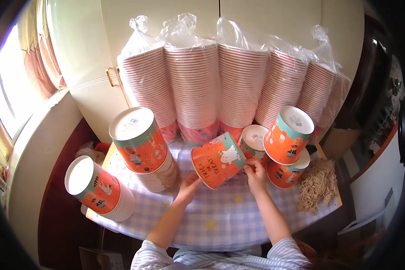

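Observation:
Between my hands, over the middle of the table, I hold an orange paper bucket (217, 167) with a teal band and a white ghost figure. It is tilted on its side, with its teal end toward the upper right. My left hand (190, 185) grips the rim at the lower left. At the teal end, the fingers of my right hand (255, 176) are closed on the edge. Just behind it stands an upside-down paper bucket (254, 137), partly hidden. Right of my right hand, another upside-down bucket (287, 141) rests on an orange bucket (285, 174) below it.
Tall stacks of nested buckets in clear plastic bags (193, 85) line the back. Two shorter upside-down stacks, a larger one (141, 148) and a leaning one (99, 189), stand at the left. Beige string (318, 185) lies heaped by the right edge of the checked tablecloth (238, 225).

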{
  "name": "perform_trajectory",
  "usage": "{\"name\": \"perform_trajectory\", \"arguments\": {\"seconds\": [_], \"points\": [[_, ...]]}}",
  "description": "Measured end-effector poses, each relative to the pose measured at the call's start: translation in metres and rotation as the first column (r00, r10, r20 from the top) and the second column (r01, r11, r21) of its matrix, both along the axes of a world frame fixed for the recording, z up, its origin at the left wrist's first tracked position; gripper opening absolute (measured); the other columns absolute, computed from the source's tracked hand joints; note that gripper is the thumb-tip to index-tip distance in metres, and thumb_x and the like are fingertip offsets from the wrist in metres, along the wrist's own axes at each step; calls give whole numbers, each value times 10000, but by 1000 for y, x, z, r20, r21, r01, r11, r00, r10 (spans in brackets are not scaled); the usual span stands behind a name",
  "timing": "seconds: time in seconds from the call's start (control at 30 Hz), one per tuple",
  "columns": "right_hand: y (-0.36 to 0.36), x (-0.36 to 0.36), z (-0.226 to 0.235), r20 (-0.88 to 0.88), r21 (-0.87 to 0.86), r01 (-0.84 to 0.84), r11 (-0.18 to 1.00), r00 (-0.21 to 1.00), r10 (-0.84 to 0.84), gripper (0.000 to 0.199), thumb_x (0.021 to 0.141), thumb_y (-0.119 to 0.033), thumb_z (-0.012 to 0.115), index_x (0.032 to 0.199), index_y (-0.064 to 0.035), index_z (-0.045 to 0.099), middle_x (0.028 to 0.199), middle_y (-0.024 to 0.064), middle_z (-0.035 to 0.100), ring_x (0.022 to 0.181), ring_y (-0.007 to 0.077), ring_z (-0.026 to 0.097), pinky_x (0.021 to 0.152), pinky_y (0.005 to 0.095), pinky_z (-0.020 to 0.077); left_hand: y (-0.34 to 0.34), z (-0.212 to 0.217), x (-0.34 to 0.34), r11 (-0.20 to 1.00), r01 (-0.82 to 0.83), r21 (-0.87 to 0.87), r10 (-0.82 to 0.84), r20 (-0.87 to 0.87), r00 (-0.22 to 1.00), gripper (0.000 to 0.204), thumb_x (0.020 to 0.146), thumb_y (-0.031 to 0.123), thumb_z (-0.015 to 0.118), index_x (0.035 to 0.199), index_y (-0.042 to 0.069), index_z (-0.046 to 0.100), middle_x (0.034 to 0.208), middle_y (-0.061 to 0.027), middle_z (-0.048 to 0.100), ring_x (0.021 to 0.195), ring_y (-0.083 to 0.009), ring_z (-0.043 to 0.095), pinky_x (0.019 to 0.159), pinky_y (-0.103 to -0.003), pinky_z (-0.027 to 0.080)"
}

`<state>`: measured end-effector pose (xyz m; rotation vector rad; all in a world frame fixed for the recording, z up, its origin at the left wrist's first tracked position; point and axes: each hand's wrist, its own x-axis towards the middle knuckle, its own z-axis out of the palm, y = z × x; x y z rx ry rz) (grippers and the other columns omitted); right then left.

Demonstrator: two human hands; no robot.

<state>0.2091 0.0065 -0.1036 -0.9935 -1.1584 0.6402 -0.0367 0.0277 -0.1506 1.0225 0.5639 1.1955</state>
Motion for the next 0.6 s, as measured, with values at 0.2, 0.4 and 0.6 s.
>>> {"name": "perform_trajectory", "arguments": {"seconds": [0.2,0.4,0.6], "points": [[-20,7,-16,-669,-250,-300,921,741,60,208,862,-187,570,1040,-93,515,1001,37,570,927,175,536,823,420,468,-28,35,11,683,166,711,407,-560,721,393,695,139,725,1059,84,588,1053,-39,610,1049,-225,542,910,-355,375],[-29,4,3,-864,-285,-550,785,502,38,268,891,-225,514,1130,-112,475,1024,48,576,951,218,556,805,472,476,-33,42,16,422,124,898,684,-406,607,281,615,20,695,875,98,622,876,-22,644,906,-208,602,787,-359,411],[-24,16,-21,-709,-411,-573,709,690,146,141,887,-233,532,980,-129,537,899,-1,601,786,129,574,681,310,459,-40,51,17,481,-138,865,691,-278,667,203,610,-7,697,762,71,588,765,-54,633,745,-210,607,696,-335,404]]}}
